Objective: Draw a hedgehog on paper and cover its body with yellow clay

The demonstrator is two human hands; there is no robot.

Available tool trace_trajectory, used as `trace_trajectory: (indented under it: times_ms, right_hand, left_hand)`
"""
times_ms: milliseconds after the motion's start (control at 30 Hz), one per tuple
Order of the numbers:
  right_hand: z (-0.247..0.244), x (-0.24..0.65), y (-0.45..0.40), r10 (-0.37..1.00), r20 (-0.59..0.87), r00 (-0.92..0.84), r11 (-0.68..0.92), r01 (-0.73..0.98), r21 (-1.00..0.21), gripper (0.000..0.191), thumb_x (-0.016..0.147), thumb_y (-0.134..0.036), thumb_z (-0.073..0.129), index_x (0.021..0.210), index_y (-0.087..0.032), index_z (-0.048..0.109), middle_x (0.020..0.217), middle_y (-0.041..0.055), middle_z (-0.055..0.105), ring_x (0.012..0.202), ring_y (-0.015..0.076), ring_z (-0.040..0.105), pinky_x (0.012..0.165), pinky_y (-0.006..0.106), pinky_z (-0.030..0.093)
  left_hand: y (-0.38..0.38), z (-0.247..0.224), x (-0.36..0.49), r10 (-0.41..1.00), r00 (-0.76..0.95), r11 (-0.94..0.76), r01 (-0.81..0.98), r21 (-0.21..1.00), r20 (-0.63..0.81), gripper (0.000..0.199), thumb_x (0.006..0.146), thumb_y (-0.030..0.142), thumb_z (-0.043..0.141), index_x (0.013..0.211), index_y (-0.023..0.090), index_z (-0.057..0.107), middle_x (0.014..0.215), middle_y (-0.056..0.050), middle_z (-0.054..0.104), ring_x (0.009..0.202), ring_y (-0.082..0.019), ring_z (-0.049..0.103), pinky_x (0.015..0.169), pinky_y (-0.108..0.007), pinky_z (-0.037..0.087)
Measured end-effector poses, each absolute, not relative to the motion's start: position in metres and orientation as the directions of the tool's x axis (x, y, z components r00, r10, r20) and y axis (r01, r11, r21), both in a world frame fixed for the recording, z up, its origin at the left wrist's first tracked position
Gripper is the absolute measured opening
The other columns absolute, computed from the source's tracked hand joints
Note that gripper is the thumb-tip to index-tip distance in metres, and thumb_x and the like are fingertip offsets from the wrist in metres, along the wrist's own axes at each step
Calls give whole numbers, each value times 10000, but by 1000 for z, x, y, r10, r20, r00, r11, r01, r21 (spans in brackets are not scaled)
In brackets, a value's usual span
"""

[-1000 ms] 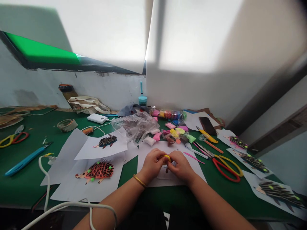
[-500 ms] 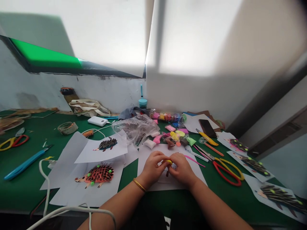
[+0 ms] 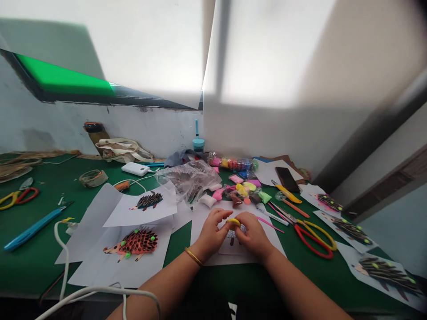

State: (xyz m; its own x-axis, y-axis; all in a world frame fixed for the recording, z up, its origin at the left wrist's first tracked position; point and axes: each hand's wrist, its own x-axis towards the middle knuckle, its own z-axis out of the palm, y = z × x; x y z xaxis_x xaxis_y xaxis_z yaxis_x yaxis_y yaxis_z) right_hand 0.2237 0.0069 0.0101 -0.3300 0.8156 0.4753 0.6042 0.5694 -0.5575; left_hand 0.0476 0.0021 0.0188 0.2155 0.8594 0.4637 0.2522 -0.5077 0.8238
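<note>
Low in the middle of the frame, the left hand (image 3: 211, 232) and the right hand (image 3: 253, 234) meet, fingertips pinched narrow on a small lump of yellow modelling clay (image 3: 233, 221). They hover just above a white paper sheet (image 3: 213, 213) on the green tabletop (image 3: 30, 262). To shape so small a piece well, light even pressure from both sides seems best, worked close over the sheet. The red and yellow scissors (image 3: 315, 238) lie to the right, well apart.
</note>
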Motion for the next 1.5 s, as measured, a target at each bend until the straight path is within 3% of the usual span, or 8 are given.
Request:
trace_trajectory:
  times_ms: [100, 267, 433, 533, 767, 1067, 1267, 1500]
  right_hand:
    - [11, 223, 6, 811, 473, -345, 577, 609, -544, 62, 846, -226, 566, 817, -200, 614, 788, 27, 626, 793, 206, 546, 760, 337, 368]
    - [12, 224, 5, 794, 491, -360, 605, 554, -572, 178, 907, -362, 544, 895, -215, 644, 859, 30, 662, 843, 210, 570, 783, 341, 372]
    - [9, 225, 7, 806, 491, -331, 583, 585, -564, 162, 906, -278, 500, 851, -201, 631, 814, 32, 642, 803, 199, 555, 756, 336, 372]
    - [8, 223, 7, 814, 480, -328, 569, 619, -542, 126, 867, -238, 524, 780, -196, 604, 757, 29, 611, 765, 197, 536, 728, 330, 365]
    - [13, 220, 6, 791, 491, -365, 605, 582, -543, 107, 873, -269, 555, 872, -211, 644, 803, 25, 639, 799, 201, 548, 756, 341, 357]
    - [9, 220, 9, 771, 546, -327, 621, 573, -535, 79, 851, -198, 544, 779, -198, 576, 736, 20, 579, 735, 190, 516, 710, 333, 360]
    - [15, 219, 5, 780, 503, -372, 622, 550, -558, 63, 871, -228, 569, 844, -204, 621, 777, 27, 613, 774, 197, 540, 752, 350, 370]
    - [17, 220, 5, 794, 479, -375, 608, 507, -612, 92, 906, -286, 572, 891, -222, 636, 823, 24, 647, 808, 201, 566, 784, 356, 376]
  left_hand:
    - [1, 21, 47, 863, 267, -498, 305, 812, 429, 192, 886, 308, 620, 1036, 224, 706, 930, -46, 636, 907, -187, 594, 841, -320, 477]
    - [7, 16, 46, 937, 118, -350, 267, 898, 329, 179, 876, 334, 608, 870, 184, 704, 842, -39, 676, 801, -186, 624, 736, -299, 496]
    - [8, 13, 44, 917, 166, -397, 298, 868, 363, 306, 948, 373, 481, 1041, 191, 709, 954, -68, 703, 905, -210, 636, 832, -347, 496]
    - [5, 16, 44, 890, 198, -455, 370, 810, 410, 292, 907, 354, 574, 1146, 228, 684, 997, -65, 683, 962, -218, 613, 886, -365, 478]
    - [3, 18, 43, 884, 143, -463, 385, 798, 444, 100, 872, 235, 621, 849, 208, 715, 830, -35, 665, 838, -188, 604, 789, -316, 476]
    - [4, 18, 41, 883, 202, -469, 303, 830, 425, 266, 930, 300, 554, 1165, 243, 667, 1040, -71, 640, 993, -213, 590, 909, -369, 470]
    - [0, 26, 43, 895, 180, -447, 337, 829, 409, 110, 865, 298, 658, 840, 205, 712, 831, -39, 603, 835, -190, 573, 791, -315, 468]
    - [1, 23, 44, 882, 185, -470, 305, 828, 432, 102, 880, 277, 630, 837, 188, 659, 824, -29, 605, 810, -178, 561, 762, -304, 460]
